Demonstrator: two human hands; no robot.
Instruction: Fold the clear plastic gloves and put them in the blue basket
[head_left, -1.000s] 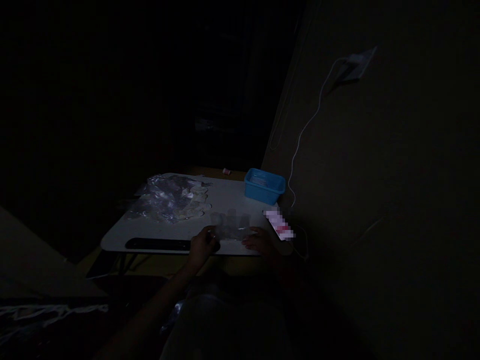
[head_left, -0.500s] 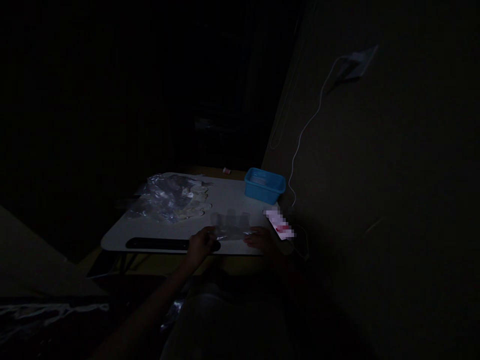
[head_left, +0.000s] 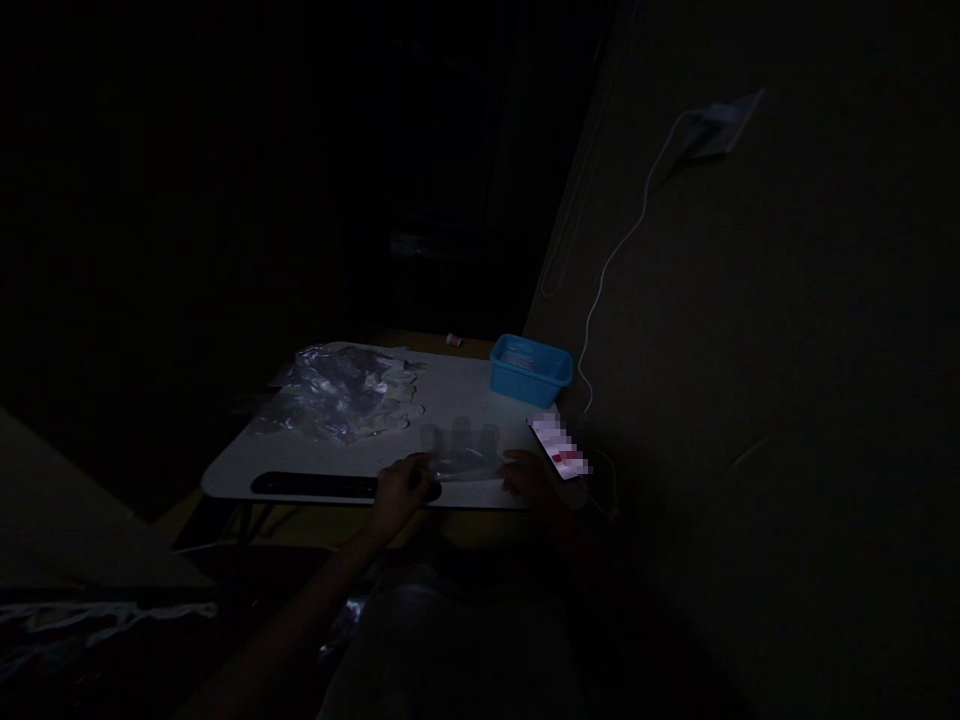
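Film (head_left: 465, 466), clear, crinkly, btwn L hand (head_left: 401, 492) & R hand (head_left: 525, 477).

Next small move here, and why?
I'd probably pinch the clear plastic at its right edge with the right hand: the left hand appears to hold its left edge, while the right one's fingers are near the other, contact unclear in dim light.

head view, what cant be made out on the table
All in the head view:
Right hand: darkness hides whether it touches the clear plastic film.
Pale wavy-edged pieces: number hidden by crumpled clear plastic sheeting and dimness.
Black-edged phone: screen lost to pixelation.
Blue rectangular plastic basket: contents too dim and small.
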